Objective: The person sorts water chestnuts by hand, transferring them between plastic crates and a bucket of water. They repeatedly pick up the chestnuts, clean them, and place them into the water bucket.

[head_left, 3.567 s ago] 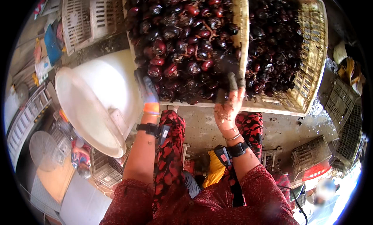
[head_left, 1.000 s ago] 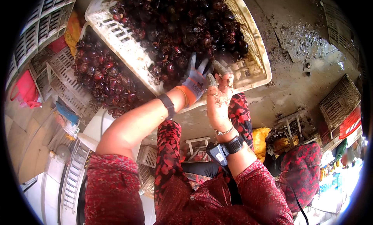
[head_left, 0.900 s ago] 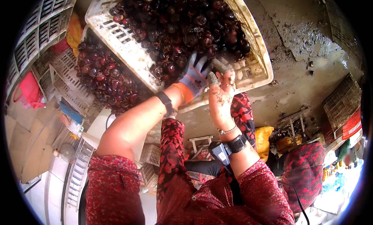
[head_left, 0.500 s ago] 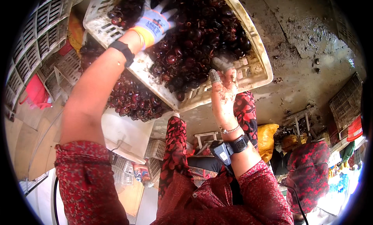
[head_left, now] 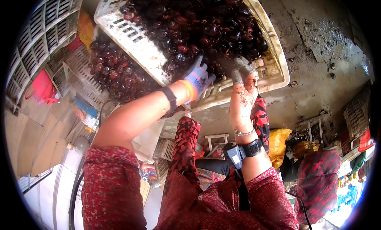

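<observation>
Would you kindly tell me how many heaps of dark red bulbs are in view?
2: one heap in the pale crate by the left hand, the other heap to that crate's left. More may be hidden.

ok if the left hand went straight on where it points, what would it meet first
Probably the heap of dark red round pieces in the crate; the left hand may already touch them, depth is unclear.

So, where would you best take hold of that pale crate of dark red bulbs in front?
On the pale crate, probably the right-hand rim, coming from the right. That raised edge stands bare above the dark red bulbs, with wet floor showing beyond it; close past the left wall lies a second heap of bulbs, leaving less room for gripping.
</observation>
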Motion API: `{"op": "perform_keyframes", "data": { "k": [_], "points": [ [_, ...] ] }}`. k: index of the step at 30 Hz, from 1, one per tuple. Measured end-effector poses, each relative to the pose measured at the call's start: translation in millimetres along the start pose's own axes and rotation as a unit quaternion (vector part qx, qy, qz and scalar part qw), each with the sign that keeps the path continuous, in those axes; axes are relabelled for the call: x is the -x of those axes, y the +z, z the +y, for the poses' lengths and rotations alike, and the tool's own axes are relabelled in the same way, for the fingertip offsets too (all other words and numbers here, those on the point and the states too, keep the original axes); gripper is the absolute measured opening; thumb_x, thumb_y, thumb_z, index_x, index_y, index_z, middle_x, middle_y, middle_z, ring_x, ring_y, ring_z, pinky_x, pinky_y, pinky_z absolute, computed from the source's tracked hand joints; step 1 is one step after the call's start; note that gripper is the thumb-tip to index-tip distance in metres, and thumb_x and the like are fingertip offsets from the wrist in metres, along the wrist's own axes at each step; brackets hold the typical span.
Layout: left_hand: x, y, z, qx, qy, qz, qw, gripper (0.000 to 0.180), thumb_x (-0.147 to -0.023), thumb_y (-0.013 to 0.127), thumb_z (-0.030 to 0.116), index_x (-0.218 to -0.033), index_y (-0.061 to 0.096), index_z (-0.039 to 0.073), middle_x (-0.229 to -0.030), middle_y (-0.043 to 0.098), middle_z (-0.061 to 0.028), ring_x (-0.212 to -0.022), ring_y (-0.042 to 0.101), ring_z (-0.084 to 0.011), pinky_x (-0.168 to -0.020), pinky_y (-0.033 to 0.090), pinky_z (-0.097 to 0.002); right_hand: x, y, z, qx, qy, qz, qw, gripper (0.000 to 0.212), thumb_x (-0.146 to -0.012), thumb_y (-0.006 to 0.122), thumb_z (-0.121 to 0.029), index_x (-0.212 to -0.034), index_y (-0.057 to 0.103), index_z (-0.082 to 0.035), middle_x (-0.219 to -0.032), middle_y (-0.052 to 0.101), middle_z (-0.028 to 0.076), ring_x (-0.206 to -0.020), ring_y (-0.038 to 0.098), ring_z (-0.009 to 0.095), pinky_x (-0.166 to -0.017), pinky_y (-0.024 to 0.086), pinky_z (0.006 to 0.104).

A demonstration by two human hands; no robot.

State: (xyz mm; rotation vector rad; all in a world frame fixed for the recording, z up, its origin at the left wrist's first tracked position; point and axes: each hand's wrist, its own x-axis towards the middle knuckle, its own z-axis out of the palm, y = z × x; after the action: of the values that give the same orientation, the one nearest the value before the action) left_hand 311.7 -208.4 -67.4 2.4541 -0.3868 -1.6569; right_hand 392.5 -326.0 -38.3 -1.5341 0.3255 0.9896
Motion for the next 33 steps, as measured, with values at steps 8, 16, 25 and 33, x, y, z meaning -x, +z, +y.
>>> {"op": "perform_keyframes", "data": {
  "k": [8,16,25,33],
  "points": [
    [10,31,-53,-0.123,0.034,0.063,0.99,0.028,-0.087,0.044,0.026,-0.11,0.06,0.025,-0.123,0.053,0.0007,-0.127,0.038,-0.0181,-0.108,0.008,-0.0613,-2,-7,-4,-0.063,0.03,-0.016,0.997,0.04,-0.085,0.049,-0.003,-0.125,0.047,0.002,-0.125,0.05,0.008,-0.116,0.047,0.019,-0.103,0.033,0.0311],
    [59,-4,-145,-0.141,-0.074,0.011,0.987,0.032,-0.081,0.051,0.022,-0.111,0.06,0.031,-0.142,0.034,0.0072,-0.139,0.012,-0.0248,-0.101,0.013,-0.0681,-3,-13,3,-0.024,0.0,-0.053,0.998,0.044,-0.084,0.048,-0.009,-0.126,0.044,0.003,-0.127,0.049,0.009,-0.119,0.045,0.019,-0.105,0.032,0.0325],
    [27,-5,-46,0.042,-0.037,0.199,0.979,0.045,-0.08,0.05,0.022,-0.124,0.052,0.015,-0.138,0.039,-0.0083,-0.132,0.028,-0.029,-0.109,0.02,-0.0467,-2,-3,-3,0.03,-0.02,-0.027,0.999,0.036,-0.086,0.05,-0.003,-0.121,0.05,0.001,-0.122,0.053,0.008,-0.115,0.047,0.016,-0.102,0.033,0.0295],
    [-57,19,20,0.079,-0.06,0.245,0.964,0.044,-0.087,0.04,0.029,-0.126,0.049,0.011,-0.138,0.04,-0.0139,-0.131,0.029,-0.0354,-0.108,0.014,-0.0535,10,4,-3,0.11,-0.002,-0.029,0.994,0.037,-0.084,0.046,0.0,-0.12,0.051,0.001,-0.123,0.052,0.007,-0.115,0.046,0.015,-0.102,0.031,0.0288]
  ]
}}
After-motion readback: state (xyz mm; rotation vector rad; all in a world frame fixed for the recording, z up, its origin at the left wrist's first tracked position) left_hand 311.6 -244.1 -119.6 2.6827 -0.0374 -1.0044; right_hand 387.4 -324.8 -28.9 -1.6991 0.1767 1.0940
